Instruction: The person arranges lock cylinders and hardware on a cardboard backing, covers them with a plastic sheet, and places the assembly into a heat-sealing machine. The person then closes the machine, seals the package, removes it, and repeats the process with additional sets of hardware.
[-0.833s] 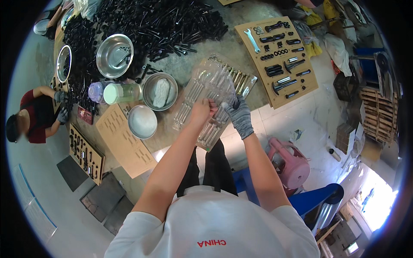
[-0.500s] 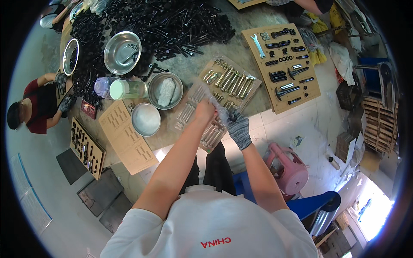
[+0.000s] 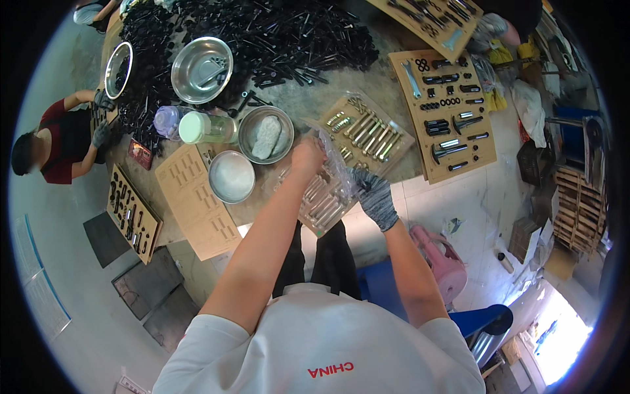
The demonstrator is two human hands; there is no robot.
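Observation:
My bare left hand (image 3: pixel 307 157) is closed on the edge of a crumpled clear plastic sheet (image 3: pixel 338 172). The right hand (image 3: pixel 377 197), in a grey knitted glove, pinches the sheet's other side, its fingertips partly hidden. Beneath the plastic lies a cardboard panel with silvery bolts (image 3: pixel 325 205), tilted at the table's near edge. Just beyond it is a second panel, holding yellowish metal bolts (image 3: pixel 374 134) and smaller fittings under clear wrap.
Left of my hands stand a steel bowl with a white lump (image 3: pixel 267 136), a shallow dish (image 3: pixel 231 176) and a green-lidded jar (image 3: pixel 197 127). Black bolts (image 3: pixel 262 39) heap behind. A board of black hardware (image 3: pixel 446 118) lies right. A co-worker (image 3: pixel 62 141) sits left.
My left hand has moved slightly up along the plastic, and the plastic has shifted. Another hardware board has come further into view at the top right as the view shifted.

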